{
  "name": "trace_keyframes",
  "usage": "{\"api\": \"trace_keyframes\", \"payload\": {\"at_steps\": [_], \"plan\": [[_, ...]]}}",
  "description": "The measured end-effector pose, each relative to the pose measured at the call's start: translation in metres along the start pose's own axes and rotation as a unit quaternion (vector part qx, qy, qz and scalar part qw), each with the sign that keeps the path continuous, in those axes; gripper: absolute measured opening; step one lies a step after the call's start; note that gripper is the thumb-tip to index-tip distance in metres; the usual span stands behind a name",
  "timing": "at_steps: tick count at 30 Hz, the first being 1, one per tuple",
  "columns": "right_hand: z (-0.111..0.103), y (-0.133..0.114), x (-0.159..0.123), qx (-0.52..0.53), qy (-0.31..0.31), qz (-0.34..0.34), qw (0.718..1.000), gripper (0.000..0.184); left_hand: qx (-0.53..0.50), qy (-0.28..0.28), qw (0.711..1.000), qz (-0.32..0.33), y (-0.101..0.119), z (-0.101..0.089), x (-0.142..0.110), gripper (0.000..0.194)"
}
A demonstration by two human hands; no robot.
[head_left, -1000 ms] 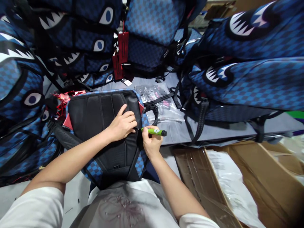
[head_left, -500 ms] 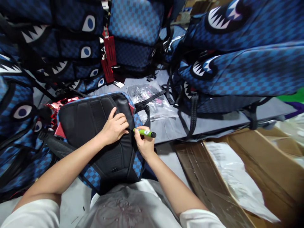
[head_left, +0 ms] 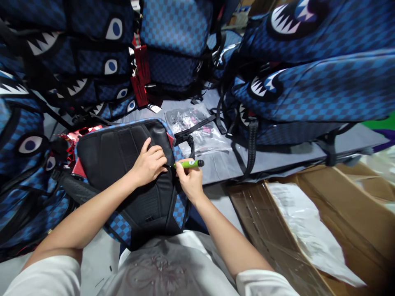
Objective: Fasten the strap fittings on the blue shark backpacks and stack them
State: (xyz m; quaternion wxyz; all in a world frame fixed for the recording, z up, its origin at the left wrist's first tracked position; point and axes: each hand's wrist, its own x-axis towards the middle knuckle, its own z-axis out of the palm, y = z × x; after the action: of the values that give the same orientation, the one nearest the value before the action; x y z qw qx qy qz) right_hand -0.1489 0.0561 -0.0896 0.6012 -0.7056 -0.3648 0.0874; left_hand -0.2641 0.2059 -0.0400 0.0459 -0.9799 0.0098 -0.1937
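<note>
A black-backed backpack (head_left: 108,156) with blue checkered sides lies in front of me, its padded back panel facing up. My left hand (head_left: 150,164) rests on this panel, thumb and forefinger closed on its material near the right edge, the little finger stretched out. My right hand (head_left: 190,181) is closed round a green marker (head_left: 187,164) with a black end. The marker lies nearly level, its tip pointing left at the panel's edge beside my left fingertips. The exact spot under the tip is too small to make out.
Stacks of blue checkered backpacks with shark faces stand at the left (head_left: 105,65) and right (head_left: 324,90). A clear plastic bag (head_left: 200,127) lies on the grey table (head_left: 212,164) behind the marker. An open cardboard box (head_left: 262,230) with white plastic sits at lower right.
The marker has tilted to nearly level, and my right hand has shifted slightly up and right with it. My left hand has stayed almost in place on the backpack.
</note>
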Motion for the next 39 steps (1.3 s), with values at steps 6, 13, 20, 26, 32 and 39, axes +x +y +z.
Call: {"api": "trace_keyframes", "payload": {"at_steps": [6,13,20,26,32,39], "plan": [[-0.002,-0.001,0.005,0.013,-0.013,0.015,1.000,0.025,-0.006,0.001,1.000,-0.001,0.000,0.001,-0.001,0.011],[-0.002,0.002,0.005,0.012,-0.017,0.008,1.000,0.024,-0.006,0.004,1.000,-0.002,-0.001,0.002,-0.001,0.012],[-0.003,0.003,0.006,0.015,-0.028,0.003,0.999,0.022,-0.006,0.002,1.000,-0.006,0.000,0.002,-0.001,0.010],[-0.003,0.000,0.008,-0.003,-0.032,0.005,0.999,0.023,0.000,0.002,1.000,0.001,-0.001,0.001,0.000,0.012],[-0.003,0.000,0.005,-0.036,-0.030,-0.005,0.999,0.024,0.019,-0.010,1.000,0.007,0.002,-0.006,0.002,0.011],[-0.015,-0.006,-0.008,-0.048,-0.049,-0.060,0.996,0.018,0.081,-0.165,0.982,0.034,-0.009,-0.038,0.031,0.025]]}}
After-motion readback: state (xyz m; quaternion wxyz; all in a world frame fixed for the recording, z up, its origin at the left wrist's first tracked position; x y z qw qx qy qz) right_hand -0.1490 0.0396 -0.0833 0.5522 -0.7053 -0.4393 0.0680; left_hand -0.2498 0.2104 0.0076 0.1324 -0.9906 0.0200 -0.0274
